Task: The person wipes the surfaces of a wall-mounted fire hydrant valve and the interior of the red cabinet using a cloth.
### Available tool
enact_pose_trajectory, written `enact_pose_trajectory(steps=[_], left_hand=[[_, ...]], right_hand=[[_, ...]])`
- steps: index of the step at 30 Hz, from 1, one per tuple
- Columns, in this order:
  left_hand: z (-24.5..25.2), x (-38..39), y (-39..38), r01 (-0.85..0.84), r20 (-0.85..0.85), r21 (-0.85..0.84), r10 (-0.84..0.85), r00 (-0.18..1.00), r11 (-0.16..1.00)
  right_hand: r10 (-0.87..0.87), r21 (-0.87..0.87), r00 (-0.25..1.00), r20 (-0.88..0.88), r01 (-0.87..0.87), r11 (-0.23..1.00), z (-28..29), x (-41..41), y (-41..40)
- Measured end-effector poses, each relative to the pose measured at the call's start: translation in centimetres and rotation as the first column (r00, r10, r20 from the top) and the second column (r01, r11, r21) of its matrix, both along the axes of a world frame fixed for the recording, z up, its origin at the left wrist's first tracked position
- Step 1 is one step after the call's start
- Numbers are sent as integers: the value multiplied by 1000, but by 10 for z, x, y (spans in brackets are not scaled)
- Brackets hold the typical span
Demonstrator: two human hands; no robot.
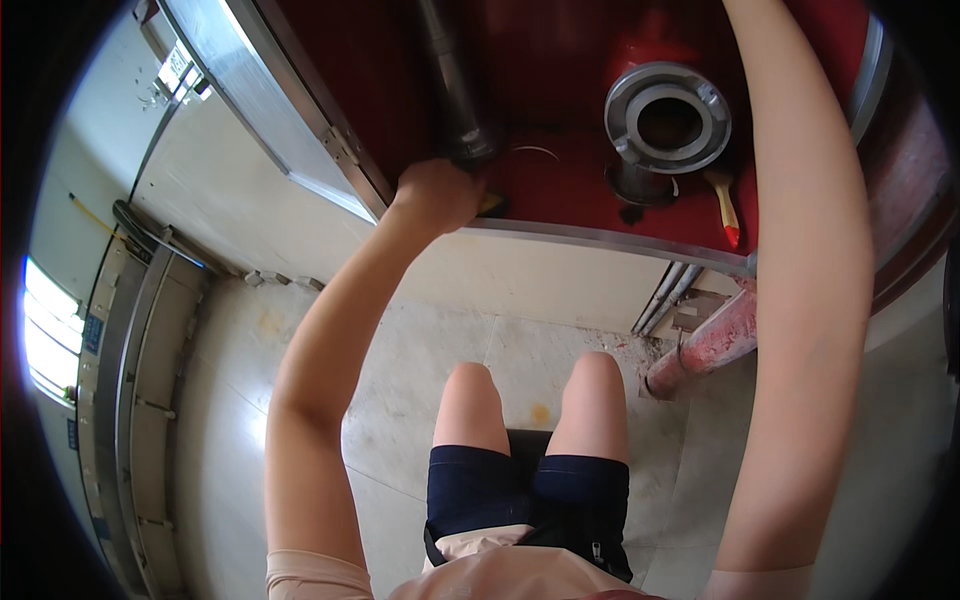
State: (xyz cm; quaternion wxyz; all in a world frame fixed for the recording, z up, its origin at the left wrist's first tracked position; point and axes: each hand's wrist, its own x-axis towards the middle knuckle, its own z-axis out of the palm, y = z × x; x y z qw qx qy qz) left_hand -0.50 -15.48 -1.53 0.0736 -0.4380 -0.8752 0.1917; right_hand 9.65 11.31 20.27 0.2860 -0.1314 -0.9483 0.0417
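Note:
My left hand (441, 195) is at the front left edge of a red-walled cabinet (559, 176), by the foot of a dark metal pipe (459, 97). A yellow and black thing (491, 204) lies under or beside its fingers; whether they hold it I cannot tell. My right forearm reaches up into the cabinet, and that hand is out of view past the top edge. Left of this forearm stands a round metal flange (630, 124) with a dark opening. A paintbrush (726, 210) with a pale, red-tipped handle lies on the cabinet floor between flange and forearm.
An open, metal-framed glass door (277, 97) hangs at the cabinet's left. Below right, a red-stained pipe (705, 349) slants to the tiled floor beside thin grey pipes (664, 296). The cabinet's metal front rim (600, 241) runs across below the flange. My knees are beneath it.

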Motion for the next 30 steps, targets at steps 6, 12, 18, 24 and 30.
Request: enact_pose_trajectory(steps=[6,12,18,24,30], left_hand=[[-7,-14,-9,6,-26,101,-3,1000,995],[-11,-10,-8,-99,-28,95,102,994,991],[-22,-16,-21,-52,-40,237,63,997,970],[-10,-4,-9,-149,142,244,116,983,958],[-14,-9,-15,-200,195,331,141,971,922]], right_hand=[[8,-81,1000,19,-6,997,2,-5,-6],[-7,-104,1000,8,8,995,-7,-12,-4],[68,-48,997,-36,-70,996,-20,-28,-3],[44,-94,998,-55,-49,994,-22,-13,-9],[6,-116,1000,-2,-6,993,-15,1,-27]])
